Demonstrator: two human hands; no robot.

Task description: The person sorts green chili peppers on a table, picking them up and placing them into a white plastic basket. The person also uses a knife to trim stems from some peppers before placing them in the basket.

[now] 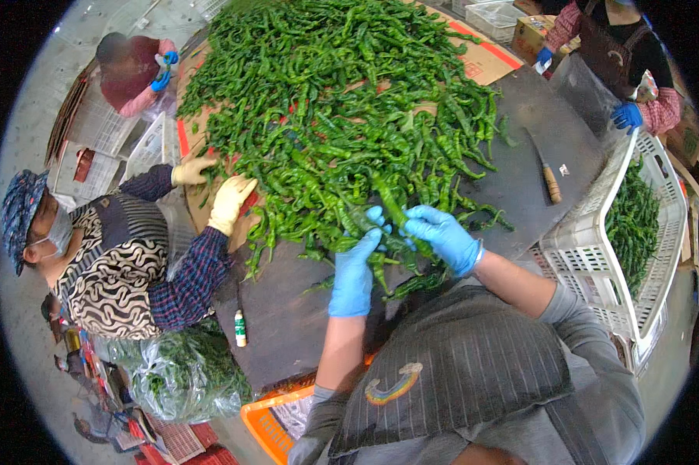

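Observation:
A large heap of long, wrinkled green chili peppers [337,104] covers the far part of the dark tabletop [285,325]. At the heap's near edge, both my hands wear blue disposable gloves. Between the thumb and fingers of my right hand [443,237] is a bright green chili pepper [391,200], pointing away from me. My left hand [354,264] is close beside it, its thumb and fingers closed around a darker chili pepper [358,218]. Some fingertips are hidden behind the peppers. Several loose peppers [416,283] lie just below my hands, near my apron.
To the left, a co-worker's yellow-gloved hand [232,203] touches the heap. A wooden-handled knife [550,180] and a small green-and-white tube [240,328] lie on the table. A white crate [588,261] of peppers stands right; an orange crate [268,427] sits below. Two other people stand farther off.

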